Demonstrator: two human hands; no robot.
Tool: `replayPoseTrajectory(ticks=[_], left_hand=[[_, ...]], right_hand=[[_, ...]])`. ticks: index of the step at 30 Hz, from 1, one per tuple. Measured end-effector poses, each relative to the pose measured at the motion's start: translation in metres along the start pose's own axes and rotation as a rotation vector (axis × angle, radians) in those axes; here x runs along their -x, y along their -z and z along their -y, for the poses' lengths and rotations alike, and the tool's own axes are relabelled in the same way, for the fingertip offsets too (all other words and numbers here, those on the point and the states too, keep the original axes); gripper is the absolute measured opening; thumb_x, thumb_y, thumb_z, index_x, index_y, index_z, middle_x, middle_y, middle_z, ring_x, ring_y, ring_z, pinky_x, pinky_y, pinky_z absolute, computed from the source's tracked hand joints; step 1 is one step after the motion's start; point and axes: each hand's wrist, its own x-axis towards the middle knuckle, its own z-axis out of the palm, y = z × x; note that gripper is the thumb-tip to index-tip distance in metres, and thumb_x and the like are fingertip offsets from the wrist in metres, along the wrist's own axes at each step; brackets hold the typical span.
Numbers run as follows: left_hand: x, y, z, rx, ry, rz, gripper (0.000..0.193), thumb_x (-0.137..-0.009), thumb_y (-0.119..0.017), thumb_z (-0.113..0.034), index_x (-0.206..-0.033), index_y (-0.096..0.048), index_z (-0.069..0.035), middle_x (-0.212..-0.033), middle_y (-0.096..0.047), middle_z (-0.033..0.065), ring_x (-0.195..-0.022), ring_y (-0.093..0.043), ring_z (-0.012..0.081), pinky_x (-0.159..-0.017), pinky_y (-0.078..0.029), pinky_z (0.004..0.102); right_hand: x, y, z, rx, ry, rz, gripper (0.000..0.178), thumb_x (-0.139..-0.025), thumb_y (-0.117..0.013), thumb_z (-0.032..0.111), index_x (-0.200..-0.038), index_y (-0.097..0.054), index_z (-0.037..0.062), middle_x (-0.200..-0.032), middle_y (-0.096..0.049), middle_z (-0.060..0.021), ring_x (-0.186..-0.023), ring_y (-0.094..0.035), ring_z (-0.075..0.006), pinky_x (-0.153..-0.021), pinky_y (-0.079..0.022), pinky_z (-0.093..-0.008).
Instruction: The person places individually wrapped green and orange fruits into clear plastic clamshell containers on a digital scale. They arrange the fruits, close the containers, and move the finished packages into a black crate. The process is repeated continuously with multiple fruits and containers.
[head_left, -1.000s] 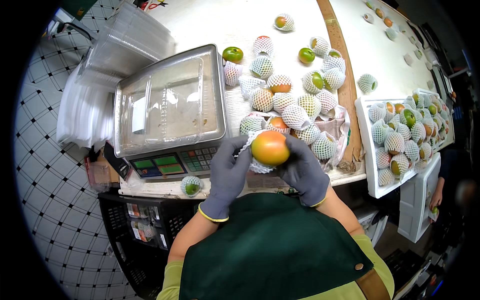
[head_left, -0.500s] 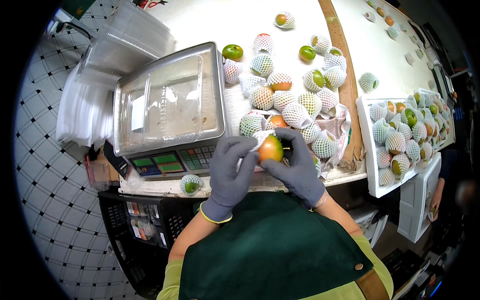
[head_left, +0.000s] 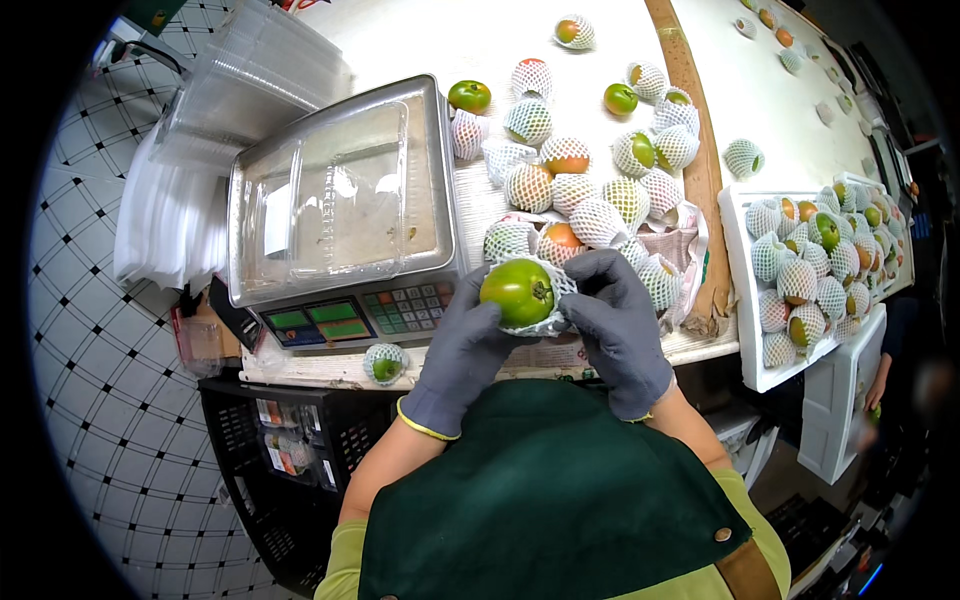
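Observation:
Between my gloved hands, in front of the scale, is a large green tomato (head_left: 514, 293), its stem end facing up and to the right. A white foam net sleeve (head_left: 566, 283) lies around its right and lower sides, leaving the top bare. My left hand (head_left: 462, 343) grips the tomato from the left, fingers partly hidden beneath it. On the other side, my right hand (head_left: 622, 330) pinches the edge of the net. Just beyond are several net-wrapped tomatoes (head_left: 598, 222) on the table, with a bare green tomato (head_left: 620, 99) farther back.
To the left stands a scale (head_left: 412, 306) with a clear plastic box (head_left: 345, 200) on its pan. Stacked clear trays (head_left: 245, 90) are behind it. A netted tomato (head_left: 385, 364) sits at the front edge. At right is a white crate (head_left: 748, 350) of netted tomatoes; below left, a black crate (head_left: 228, 440).
The tomato has turned from its orange side to its green stem end. The net has gone from its upper left to around its right side. My right hand has shifted slightly right.

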Motion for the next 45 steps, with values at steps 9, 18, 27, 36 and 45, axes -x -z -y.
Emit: replayPoseTrajectory(ticks=[9, 18, 27, 36, 45], left_hand=[[-0.002, 0.001, -0.005, -0.311, -0.138, 0.003, 0.067, -0.076, -0.063, -0.012, -0.136, -0.036, -0.003, -0.130, -0.046, 0.0128, -0.121, -0.048, 0.0250, -0.102, -0.041, 0.0418], [0.009, -0.014, -0.026, -1.196, -0.571, 0.094, 0.077, -0.076, -0.073, -0.013, -0.140, -0.032, 0.000, -0.139, -0.039, 0.0213, -0.130, -0.041, 0.0328, -0.106, -0.036, 0.0403], [0.003, -0.013, -0.123, -1.665, -0.964, -0.191, 0.076, -0.071, -0.080, -0.019, -0.135, -0.041, -0.006, -0.127, -0.049, 0.0212, -0.115, -0.054, 0.0350, -0.094, -0.048, 0.0411], [-0.039, 0.017, -0.195, -2.192, -0.580, -0.476, 0.062, -0.076, -0.075, -0.032, -0.127, -0.049, -0.008, -0.113, -0.061, 0.0153, -0.101, -0.058, 0.0318, -0.097, -0.039, 0.0440], [-0.036, 0.038, -0.193, -2.187, -0.855, -0.588, 0.044, -0.079, -0.070, -0.018, -0.120, -0.056, -0.007, -0.125, -0.055, 0.0153, -0.109, -0.054, 0.0335, -0.097, -0.039, 0.0424]], right_hand=[[0.007, -0.003, -0.004, 0.403, 0.391, 0.162, 0.027, -0.077, -0.065, -0.005, -0.100, -0.053, 0.0009, -0.102, -0.056, -0.0057, -0.089, -0.055, -0.0130, -0.080, -0.048, -0.0259], [-0.004, -0.018, 0.015, -0.524, -0.303, 0.293, 0.070, -0.086, -0.060, 0.005, -0.146, -0.024, 0.0044, -0.136, -0.041, -0.0126, -0.123, -0.045, -0.0220, -0.099, -0.043, -0.0358], [-0.096, -0.046, 0.064, 0.539, 0.169, 0.581, 0.066, -0.087, -0.065, 0.021, -0.142, -0.035, 0.0036, -0.137, -0.046, -0.0146, -0.119, -0.051, -0.0239, -0.099, -0.044, -0.0373], [-0.296, -0.011, 0.063, 1.498, 0.384, -0.184, 0.054, -0.080, -0.065, 0.033, -0.124, -0.056, 0.0036, -0.119, -0.059, -0.0205, -0.111, -0.057, -0.0333, -0.096, -0.045, -0.0396], [-0.316, -0.055, 0.025, 1.613, 0.267, 0.390, 0.051, -0.077, -0.067, 0.028, -0.121, -0.055, 0.0048, -0.110, -0.061, -0.0177, -0.111, -0.056, -0.0315, -0.094, -0.047, -0.0396]])
